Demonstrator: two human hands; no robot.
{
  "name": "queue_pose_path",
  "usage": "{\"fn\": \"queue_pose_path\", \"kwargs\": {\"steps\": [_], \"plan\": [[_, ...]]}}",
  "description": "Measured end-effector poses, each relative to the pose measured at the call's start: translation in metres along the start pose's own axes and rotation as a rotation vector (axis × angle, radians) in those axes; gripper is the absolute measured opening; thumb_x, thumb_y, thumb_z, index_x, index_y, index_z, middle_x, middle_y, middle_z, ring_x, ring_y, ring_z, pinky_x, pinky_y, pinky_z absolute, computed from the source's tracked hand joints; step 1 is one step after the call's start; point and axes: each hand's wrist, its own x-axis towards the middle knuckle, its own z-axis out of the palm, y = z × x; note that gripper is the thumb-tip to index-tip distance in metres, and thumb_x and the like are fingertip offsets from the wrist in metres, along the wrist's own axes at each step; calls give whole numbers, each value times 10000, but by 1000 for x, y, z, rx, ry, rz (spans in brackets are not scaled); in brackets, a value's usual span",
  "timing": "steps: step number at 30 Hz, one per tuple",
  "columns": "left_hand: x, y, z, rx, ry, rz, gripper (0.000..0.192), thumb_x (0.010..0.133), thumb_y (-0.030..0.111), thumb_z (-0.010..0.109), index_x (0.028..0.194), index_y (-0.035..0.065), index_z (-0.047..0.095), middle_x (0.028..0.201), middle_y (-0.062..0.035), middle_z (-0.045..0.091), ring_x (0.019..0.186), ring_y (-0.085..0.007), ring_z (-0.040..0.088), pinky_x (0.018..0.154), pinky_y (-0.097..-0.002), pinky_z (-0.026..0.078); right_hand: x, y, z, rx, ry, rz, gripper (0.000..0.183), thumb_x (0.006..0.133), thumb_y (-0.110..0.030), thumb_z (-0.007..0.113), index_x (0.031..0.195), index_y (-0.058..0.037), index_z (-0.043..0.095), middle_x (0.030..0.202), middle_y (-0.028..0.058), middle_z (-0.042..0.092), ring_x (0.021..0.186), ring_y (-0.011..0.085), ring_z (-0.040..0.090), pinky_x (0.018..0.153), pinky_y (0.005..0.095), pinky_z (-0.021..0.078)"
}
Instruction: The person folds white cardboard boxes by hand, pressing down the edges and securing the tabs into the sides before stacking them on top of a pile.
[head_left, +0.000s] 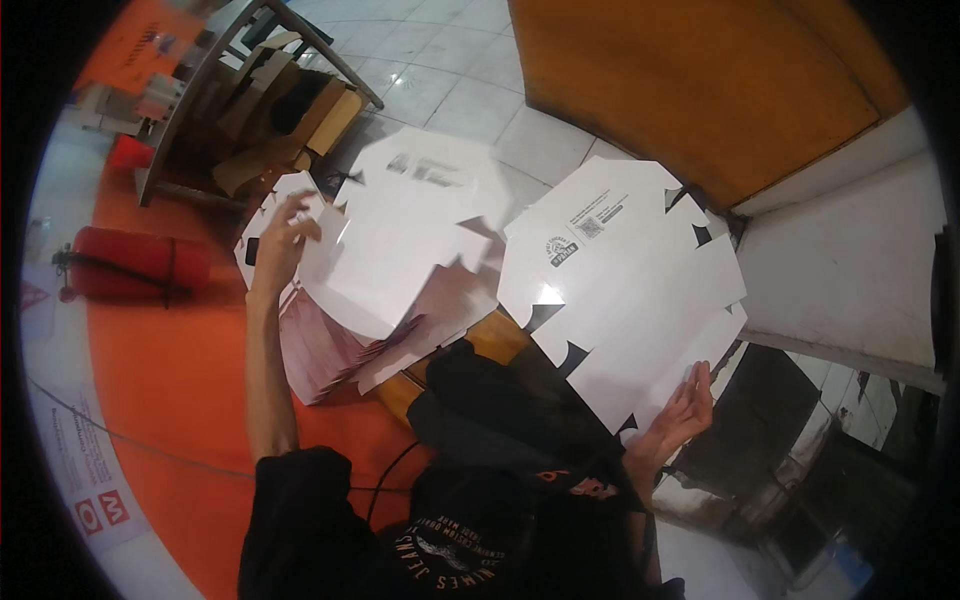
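Observation:
My left hand (281, 251), its fingers curved and apart, is at the left edge of a white die-cut cardboard box blank (390, 225). This blank bends upward at its near left side and lies on a thick stack of blanks (330, 349) with pinkish edges. On the right, my right hand (679, 411) rests with straight fingers along the near right edge of another flat box blank (622, 270), which bears printing and a printed code. Whether the thumb grips that edge from below is hidden.
A red fire extinguisher (142, 262) lies on an orange banner (195, 390) at the left. A metal-framed rack (262, 97) with cardboard pieces stands at the far left. A brown wooden panel (697, 90) rises behind the right blank. A thin cable (187, 461) crosses the banner.

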Motion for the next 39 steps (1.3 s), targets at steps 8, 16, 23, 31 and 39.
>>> {"fn": "queue_pose_path", "kwargs": {"steps": [8, 16, 23, 31, 39], "plan": [[-19, 95, 28, 241, -210, 77, 533, 784, -80, 640, 1229, 176, 784, 1635, -111, 521, 1600, -353, 364, 1343, -605, 207, -1, 2, -10, -102, -63, -51, 511, 1134, -212, 431, 1551, -4, 221, 1691, 331, 216, 1614, 460, 209, 1331, 610, 111], [-85, 56, 79, 113, -641, -88, 411, 848, -82, 638, 1131, 174, 792, 1363, -69, 737, 1516, -294, 511, 1359, -588, 187, -3, -1, -3, -137, -72, 39, 509, 1128, -195, 429, 1542, 18, 224, 1657, 333, 275, 1591, 449, 265, 1328, 607, 142], [-101, 34, 65, -126, -173, -88, 351, 785, -150, 651, 1019, 76, 782, 1233, -122, 771, 1454, -350, 573, 1287, -508, 380, 1, -1, -4, -119, -76, -12, 482, 1129, -168, 415, 1527, 27, 225, 1643, 330, 291, 1575, 453, 294, 1326, 611, 156], [-130, 14, 85, 316, 149, -80, 198, 811, -33, 684, 919, 78, 806, 1120, -89, 790, 1290, -343, 687, 1153, -538, 514, 0, 2, -1, -131, -52, -58, 451, 1150, -186, 424, 1525, 31, 299, 1632, 289, 406, 1545, 405, 383, 1291, 552, 257], [-130, 29, 99, 372, 196, -33, 191, 842, 23, 678, 950, 88, 821, 1086, -54, 782, 1256, -304, 693, 1081, -464, 568, -1, -3, -3, -118, -121, 6, 468, 1105, -122, 424, 1505, 17, 224, 1629, 309, 331, 1577, 446, 294, 1324, 606, 164]]}}
